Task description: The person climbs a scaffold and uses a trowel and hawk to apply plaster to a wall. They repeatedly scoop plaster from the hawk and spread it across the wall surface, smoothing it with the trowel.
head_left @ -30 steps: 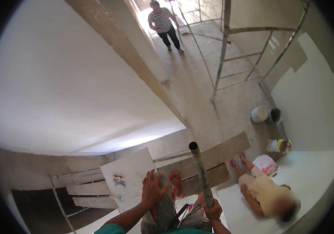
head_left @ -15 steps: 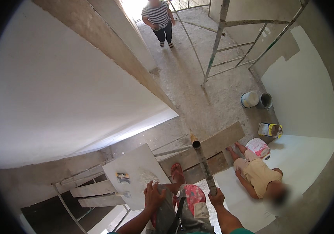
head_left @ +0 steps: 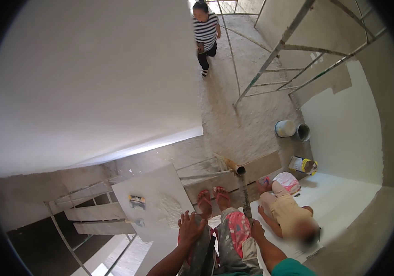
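Gripping a long pole [head_left: 244, 195] in the right hand [head_left: 256, 228] | left hand [head_left: 190, 227] spread wide on knee, beside white board [head_left: 153, 202] | child [head_left: 286, 211] sits near

The person wears grey trousers [head_left: 227, 248] smeared with pale plaster and patched pink at the right knee. Red flip-flops [head_left: 204, 202] sit on both feet at twelve o'clock from the knees. A teal sleeve [head_left: 285, 268] covers the right upper arm at five o'clock; the forearms are bare.

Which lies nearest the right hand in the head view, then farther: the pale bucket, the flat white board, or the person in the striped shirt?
From the right hand:
1. Flat white board, to its left, on the scaffold.
2. Pale bucket, above and slightly right, down on the floor.
3. Person in the striped shirt, at the top of the view.
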A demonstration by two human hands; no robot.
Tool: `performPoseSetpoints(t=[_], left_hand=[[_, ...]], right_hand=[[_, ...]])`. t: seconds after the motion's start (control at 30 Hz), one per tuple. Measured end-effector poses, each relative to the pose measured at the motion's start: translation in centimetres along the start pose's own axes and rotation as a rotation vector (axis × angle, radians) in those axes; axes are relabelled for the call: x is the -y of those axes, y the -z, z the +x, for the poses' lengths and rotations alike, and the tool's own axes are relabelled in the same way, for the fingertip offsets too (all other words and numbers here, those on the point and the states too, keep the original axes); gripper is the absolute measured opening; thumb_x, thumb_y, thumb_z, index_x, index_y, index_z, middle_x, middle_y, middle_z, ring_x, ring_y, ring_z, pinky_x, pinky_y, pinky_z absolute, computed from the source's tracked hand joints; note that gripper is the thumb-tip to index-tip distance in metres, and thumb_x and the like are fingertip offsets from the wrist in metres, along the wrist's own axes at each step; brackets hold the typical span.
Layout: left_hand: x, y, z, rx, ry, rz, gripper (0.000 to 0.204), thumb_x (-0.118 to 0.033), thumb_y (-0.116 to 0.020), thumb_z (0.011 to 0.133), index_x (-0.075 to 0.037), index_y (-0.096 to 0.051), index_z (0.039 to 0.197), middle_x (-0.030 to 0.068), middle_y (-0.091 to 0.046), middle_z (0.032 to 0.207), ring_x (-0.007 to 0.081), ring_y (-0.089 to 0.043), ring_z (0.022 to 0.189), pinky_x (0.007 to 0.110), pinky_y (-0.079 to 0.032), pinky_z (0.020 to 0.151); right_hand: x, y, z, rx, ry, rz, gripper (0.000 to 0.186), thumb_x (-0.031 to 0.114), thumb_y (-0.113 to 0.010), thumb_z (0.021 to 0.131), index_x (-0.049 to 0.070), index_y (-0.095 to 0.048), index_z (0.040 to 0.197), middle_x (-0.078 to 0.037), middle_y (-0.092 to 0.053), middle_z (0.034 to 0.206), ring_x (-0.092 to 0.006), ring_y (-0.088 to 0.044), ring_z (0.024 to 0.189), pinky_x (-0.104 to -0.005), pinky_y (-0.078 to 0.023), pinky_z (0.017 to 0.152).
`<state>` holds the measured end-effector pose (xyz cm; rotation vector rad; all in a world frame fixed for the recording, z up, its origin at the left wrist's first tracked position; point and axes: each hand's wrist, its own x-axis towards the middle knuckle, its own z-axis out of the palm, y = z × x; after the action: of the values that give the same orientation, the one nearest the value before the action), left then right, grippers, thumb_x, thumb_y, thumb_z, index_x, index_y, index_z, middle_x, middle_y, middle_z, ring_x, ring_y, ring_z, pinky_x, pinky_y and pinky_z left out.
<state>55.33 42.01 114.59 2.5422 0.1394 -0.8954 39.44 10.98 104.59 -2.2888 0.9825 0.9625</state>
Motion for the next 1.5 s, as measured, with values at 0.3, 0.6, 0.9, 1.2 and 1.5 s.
performPoseSetpoints(t=[0.3, 0.6, 0.9, 1.2, 1.5], left_hand=[[-0.9, 1.9, -3.0, -0.013, 0.152, -0.183, 0.064, -0.049, -0.057, 0.082, -0.002, -0.055, 0.126, 0.0235, -0.043, 0.14, 0.0424, -0.035, 0.133, 0.057, -0.027, 0.108], [5.6, -1.8, -9.6, -0.566, 0.419, -0.616, 0.035, -0.036, -0.065, 0.082, -0.009, -0.066, 0.105, 0.0171, -0.06, 0.116, 0.0373, -0.052, 0.116, 0.047, -0.043, 0.097], [8.8, -8.4, -32.3, -0.284, 1.042, -0.763, 0.041, -0.037, -0.049, 0.092, -0.001, -0.067, 0.098, 0.0241, -0.066, 0.099, 0.0404, -0.062, 0.099, 0.048, -0.047, 0.089], [2.0, -17.4, -40.0, 0.001, 0.725, -0.585, 0.019, -0.016, -0.041, 0.092, -0.006, -0.058, 0.091, 0.0218, -0.065, 0.086, 0.0398, -0.065, 0.083, 0.052, -0.052, 0.069], [2.7, -21.4, -38.1, -0.269, 0.88, -1.064, 0.009, -0.015, -0.059, 0.085, -0.01, -0.059, 0.093, 0.0141, -0.068, 0.086, 0.0359, -0.066, 0.084, 0.049, -0.053, 0.069]], right_hand=[[-5.0, 10.9, -9.6, 0.328, -0.055, -0.047, 0.051, 0.04, -0.056, 0.087, 0.005, -0.049, 0.124, -0.012, -0.051, 0.113, -0.0274, -0.05, 0.103, -0.0393, -0.041, 0.086], [3.8, 25.5, -16.5, 0.49, -0.487, 0.485, 0.036, 0.043, -0.052, 0.09, 0.008, -0.057, 0.1, -0.003, -0.047, 0.075, -0.0155, -0.047, 0.065, -0.0299, -0.042, 0.058], [15.3, 32.9, -8.2, 0.137, -0.197, 0.292, 0.033, 0.038, -0.059, 0.089, 0.013, -0.053, 0.068, 0.006, -0.037, 0.047, -0.006, -0.034, 0.034, -0.0215, -0.024, 0.031], [16.8, 32.8, -10.2, 0.325, 0.071, -0.219, 0.018, 0.025, -0.061, 0.086, 0.008, -0.061, 0.083, 0.001, -0.05, 0.059, -0.0082, -0.043, 0.044, -0.0239, -0.033, 0.039], [21.8, 34.2, -15.3, 0.475, 0.015, -0.189, 0.047, 0.025, -0.061, 0.087, 0.006, -0.052, 0.129, -0.01, -0.063, 0.11, -0.0253, -0.062, 0.086, -0.038, -0.054, 0.071]])
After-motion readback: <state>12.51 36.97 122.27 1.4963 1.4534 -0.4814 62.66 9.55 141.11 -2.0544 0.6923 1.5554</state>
